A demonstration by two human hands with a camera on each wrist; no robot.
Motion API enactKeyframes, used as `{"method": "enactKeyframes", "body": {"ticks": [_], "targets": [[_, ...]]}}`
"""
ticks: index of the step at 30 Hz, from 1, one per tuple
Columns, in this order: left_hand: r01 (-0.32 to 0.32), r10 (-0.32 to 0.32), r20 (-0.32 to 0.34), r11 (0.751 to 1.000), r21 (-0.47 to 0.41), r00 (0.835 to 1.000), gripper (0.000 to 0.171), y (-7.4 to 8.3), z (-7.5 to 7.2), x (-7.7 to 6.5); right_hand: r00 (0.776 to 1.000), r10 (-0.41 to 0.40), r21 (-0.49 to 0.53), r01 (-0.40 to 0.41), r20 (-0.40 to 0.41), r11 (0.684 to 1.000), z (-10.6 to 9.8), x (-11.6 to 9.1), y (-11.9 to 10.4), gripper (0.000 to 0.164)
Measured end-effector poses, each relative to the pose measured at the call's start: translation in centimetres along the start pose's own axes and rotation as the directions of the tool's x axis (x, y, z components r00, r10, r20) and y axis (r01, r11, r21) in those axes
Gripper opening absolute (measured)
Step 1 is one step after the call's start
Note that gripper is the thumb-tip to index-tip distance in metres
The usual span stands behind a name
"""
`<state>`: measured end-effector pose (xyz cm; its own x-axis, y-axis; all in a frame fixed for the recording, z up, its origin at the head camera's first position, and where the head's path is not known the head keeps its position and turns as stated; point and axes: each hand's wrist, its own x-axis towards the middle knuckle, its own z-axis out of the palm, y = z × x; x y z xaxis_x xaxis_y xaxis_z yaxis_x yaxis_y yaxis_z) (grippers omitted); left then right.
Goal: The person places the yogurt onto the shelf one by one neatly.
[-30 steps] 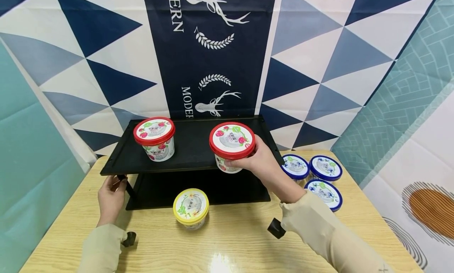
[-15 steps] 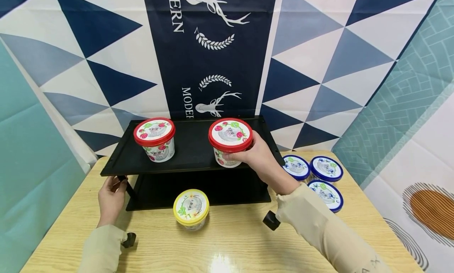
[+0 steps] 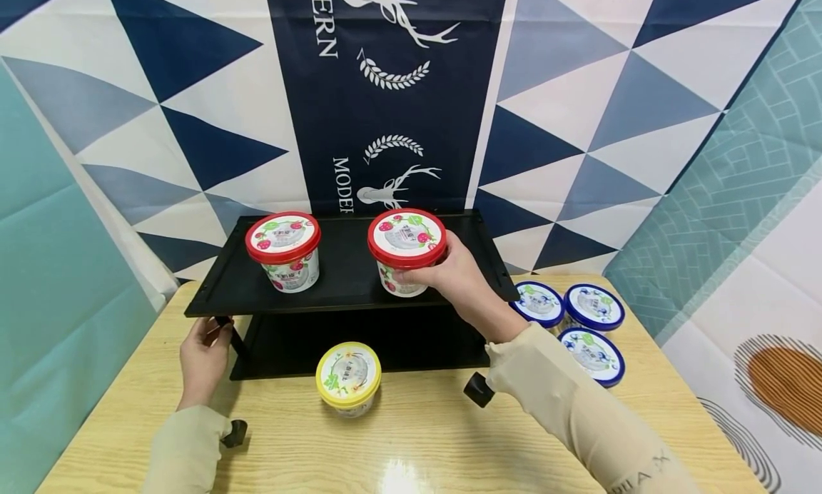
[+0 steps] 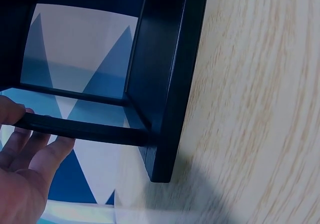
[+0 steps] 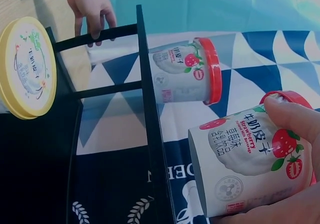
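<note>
My right hand (image 3: 457, 274) grips a white tub with a red lid (image 3: 407, 238) over the right part of the black two-tier rack (image 3: 340, 283). In the right wrist view this strawberry-printed tub (image 5: 245, 156) has its base apart from the shelf edge, thumb and fingers around its side. Another red-lidded tub (image 3: 284, 250) stands on the top shelf at left. Below, my left hand (image 3: 204, 358) holds the rack's front left post; the left wrist view shows its fingers (image 4: 55, 159) curled at that slim black post (image 4: 100, 132).
A yellow-lidded tub (image 3: 349, 377) stands at the front of the lower shelf. Right of the rack, 3 blue-lidded tubs (image 3: 594, 306) cluster on the wooden table (image 3: 411, 437). Patterned cloth (image 3: 385, 108) hangs close behind the rack.
My right hand has carried the red-lidded tub left and slightly farther back over the top shelf. The left hand has stayed on the post.
</note>
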<state>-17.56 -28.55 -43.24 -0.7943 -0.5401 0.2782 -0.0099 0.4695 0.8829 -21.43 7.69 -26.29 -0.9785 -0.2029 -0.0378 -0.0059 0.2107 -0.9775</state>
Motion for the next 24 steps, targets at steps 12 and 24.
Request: {"method": "enactKeyframes", "body": {"ticks": [12,24], "targets": [[0.005,-0.005,0.017,1.000,0.020,1.000,0.030,0.2,0.0,0.1,1.000,-0.010,-0.002,0.010,-0.002,1.000,0.7,1.1,-0.3,0.081],[0.010,-0.010,0.010,1.000,0.020,1.000,0.030,0.0,0.0,0.1,1.000,-0.009,0.014,0.009,-0.002,1.000,1.4,1.8,-0.2,0.082]]}}
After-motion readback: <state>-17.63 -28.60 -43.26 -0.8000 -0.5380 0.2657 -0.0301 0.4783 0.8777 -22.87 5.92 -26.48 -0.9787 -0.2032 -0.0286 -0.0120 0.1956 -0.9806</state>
